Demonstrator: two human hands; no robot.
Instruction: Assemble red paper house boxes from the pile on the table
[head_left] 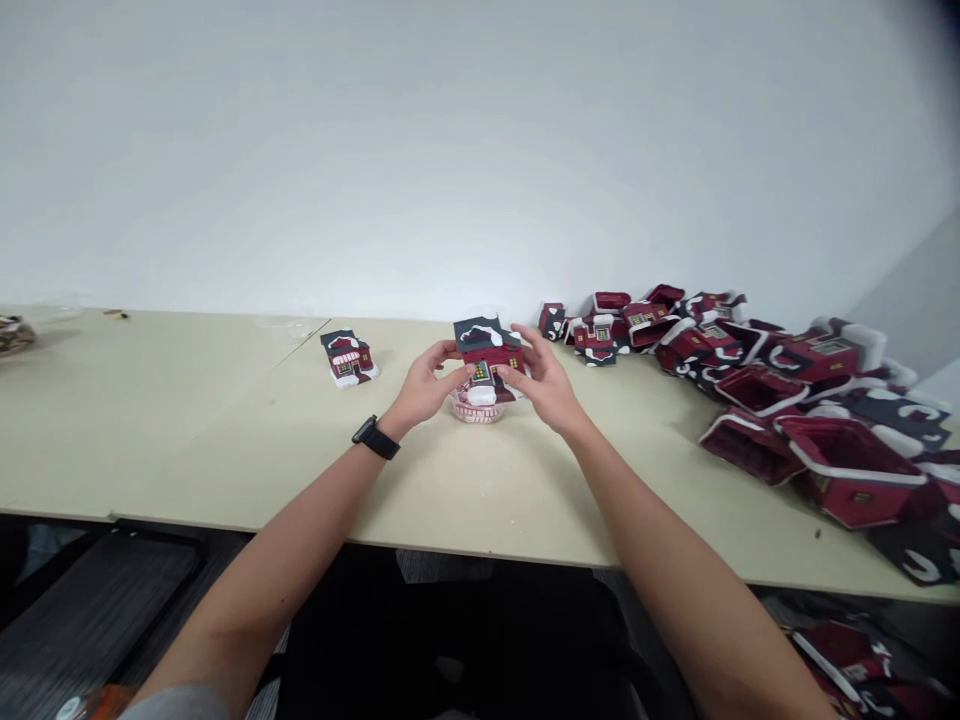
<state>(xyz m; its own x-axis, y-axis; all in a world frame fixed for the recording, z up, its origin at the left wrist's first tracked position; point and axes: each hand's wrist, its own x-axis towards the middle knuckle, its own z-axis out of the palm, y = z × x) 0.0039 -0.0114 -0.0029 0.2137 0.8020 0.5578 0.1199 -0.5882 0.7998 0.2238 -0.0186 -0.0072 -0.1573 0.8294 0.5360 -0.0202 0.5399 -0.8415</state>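
Between my two hands I hold a small toy house (489,345), dark red with a dark roof and white snow-like trim. My left hand (431,383) grips its left side, thumb on the front wall. Its right side is gripped by my right hand (545,378), with that thumb also on the front. Just below and behind the house, a clear round container (478,412) with red-and-white striped contents stands on the table, partly hidden. A second, similar house (349,358) stands upright on the table to the left.
A big heap of red house parts (802,380) with white rims and dark roofs covers the right of the table (225,440). More parts (847,650) lie below the table edge at lower right. A clear bag (15,335) sits at far left. A wall rises behind.
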